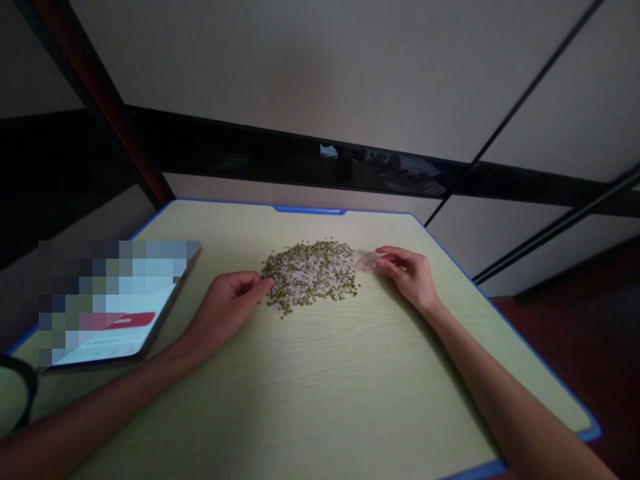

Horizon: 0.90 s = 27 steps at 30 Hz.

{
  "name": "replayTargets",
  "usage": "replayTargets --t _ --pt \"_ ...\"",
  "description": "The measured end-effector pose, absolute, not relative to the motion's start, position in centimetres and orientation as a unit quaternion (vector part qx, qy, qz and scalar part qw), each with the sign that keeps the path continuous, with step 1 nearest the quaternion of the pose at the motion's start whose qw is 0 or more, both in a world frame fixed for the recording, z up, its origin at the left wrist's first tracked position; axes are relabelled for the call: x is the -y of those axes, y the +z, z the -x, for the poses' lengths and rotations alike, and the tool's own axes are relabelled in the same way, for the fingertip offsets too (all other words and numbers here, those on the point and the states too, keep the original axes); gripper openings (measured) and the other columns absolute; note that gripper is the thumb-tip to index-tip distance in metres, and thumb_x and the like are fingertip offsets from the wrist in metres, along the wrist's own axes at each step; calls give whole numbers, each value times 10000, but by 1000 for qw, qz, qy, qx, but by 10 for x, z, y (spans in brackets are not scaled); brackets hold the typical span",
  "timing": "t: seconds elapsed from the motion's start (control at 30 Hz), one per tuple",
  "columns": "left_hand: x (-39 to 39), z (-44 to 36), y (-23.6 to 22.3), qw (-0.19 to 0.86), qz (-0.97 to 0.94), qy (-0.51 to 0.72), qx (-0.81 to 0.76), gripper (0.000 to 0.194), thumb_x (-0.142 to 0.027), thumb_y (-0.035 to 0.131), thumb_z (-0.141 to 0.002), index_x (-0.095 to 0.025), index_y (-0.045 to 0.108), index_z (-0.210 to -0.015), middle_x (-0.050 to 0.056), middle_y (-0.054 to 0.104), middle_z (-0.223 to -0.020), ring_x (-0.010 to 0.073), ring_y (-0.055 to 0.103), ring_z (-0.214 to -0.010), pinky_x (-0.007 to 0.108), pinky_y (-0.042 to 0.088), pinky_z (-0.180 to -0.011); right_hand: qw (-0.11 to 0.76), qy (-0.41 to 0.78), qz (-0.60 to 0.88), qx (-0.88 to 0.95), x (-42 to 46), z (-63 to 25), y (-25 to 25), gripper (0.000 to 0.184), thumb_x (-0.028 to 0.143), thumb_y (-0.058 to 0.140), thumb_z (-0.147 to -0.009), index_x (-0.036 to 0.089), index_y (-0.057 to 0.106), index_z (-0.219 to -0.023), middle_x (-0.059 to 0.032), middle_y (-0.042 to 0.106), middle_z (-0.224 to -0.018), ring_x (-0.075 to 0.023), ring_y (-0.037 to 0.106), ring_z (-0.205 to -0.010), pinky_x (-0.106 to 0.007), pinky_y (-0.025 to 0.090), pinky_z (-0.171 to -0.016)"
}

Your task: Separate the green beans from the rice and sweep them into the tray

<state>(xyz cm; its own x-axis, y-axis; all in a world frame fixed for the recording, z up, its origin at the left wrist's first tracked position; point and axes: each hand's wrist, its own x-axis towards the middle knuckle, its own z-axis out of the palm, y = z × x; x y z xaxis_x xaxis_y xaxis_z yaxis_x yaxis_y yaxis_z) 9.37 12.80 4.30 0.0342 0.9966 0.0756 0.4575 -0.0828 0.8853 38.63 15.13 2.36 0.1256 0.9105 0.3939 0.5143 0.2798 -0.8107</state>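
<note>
A spread-out pile of small green beans mixed with pale grains (313, 273) lies on the pale wood-grain table (300, 387). At the pile's left edge is my left hand (233, 300), its thumb and fingers pinched together; whatever they hold, if anything, is too small to make out. My right hand (407, 273) grips a small clear plastic piece (369, 262) between thumb and fingers, just off the pile's right edge. The plastic looks like a shallow lid or dish, but its exact kind is unclear.
To the left a tablet (127, 333) with a lit, partly blurred screen lies on the table. A dark curved strap or cable (30, 393) is at the lower left. Behind the table's blue-trimmed far edge stands a white cabinet (300, 80) with a glossy black band.
</note>
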Motion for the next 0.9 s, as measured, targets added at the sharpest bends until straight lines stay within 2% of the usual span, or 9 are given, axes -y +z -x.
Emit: replayTargets --t 0.9 --pt "-125 -95 48 349 -627 356 -599 332 -386 518 -664 -208 375 -422 -72 315 -329 77 302 -345 235 230 -397 492 191 525 668 -151 -386 24 181 264 656 -694 136 718 -807 -56 717 -739 -145 585 -577 -256 478 -553"
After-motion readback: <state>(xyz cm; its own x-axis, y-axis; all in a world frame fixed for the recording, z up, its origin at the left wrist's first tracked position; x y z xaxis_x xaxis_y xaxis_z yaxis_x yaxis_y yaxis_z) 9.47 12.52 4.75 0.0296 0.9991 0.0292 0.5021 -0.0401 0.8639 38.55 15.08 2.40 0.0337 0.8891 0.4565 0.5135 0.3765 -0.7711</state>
